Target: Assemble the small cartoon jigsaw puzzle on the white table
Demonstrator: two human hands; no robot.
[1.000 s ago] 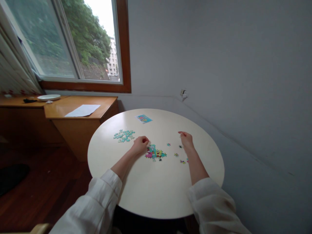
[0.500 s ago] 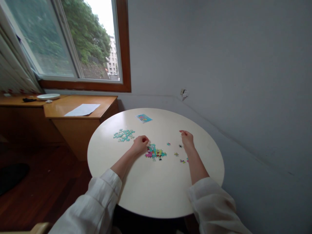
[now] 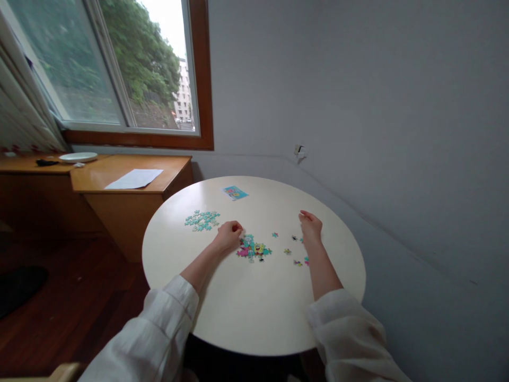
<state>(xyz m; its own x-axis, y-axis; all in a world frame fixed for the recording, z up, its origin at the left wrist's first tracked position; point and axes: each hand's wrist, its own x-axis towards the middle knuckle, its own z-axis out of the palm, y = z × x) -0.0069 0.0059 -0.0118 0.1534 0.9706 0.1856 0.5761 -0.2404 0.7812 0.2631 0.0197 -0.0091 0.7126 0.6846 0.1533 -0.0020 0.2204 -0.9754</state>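
A partly joined colourful jigsaw (image 3: pixel 254 248) lies in the middle of a round white table (image 3: pixel 246 313). My left hand (image 3: pixel 229 235) rests at its left edge with the fingers curled in; anything held there is too small to make out. My right hand (image 3: pixel 310 227) hovers to the right, fingers loosely bent, beside several loose pieces (image 3: pixel 296 253). A cluster of teal pieces (image 3: pixel 202 220) sits farther left. A small picture card (image 3: pixel 234 193) lies near the far edge.
A wooden desk (image 3: pixel 119 185) with a sheet of paper (image 3: pixel 135 179) and a white plate (image 3: pixel 78 157) stands to the left under a window. A grey wall runs close along the right of the table. Dark wooden floor lies at left.
My right hand has shifted a little to the right, away from the loose pieces. My left hand stays at the jigsaw's edge.
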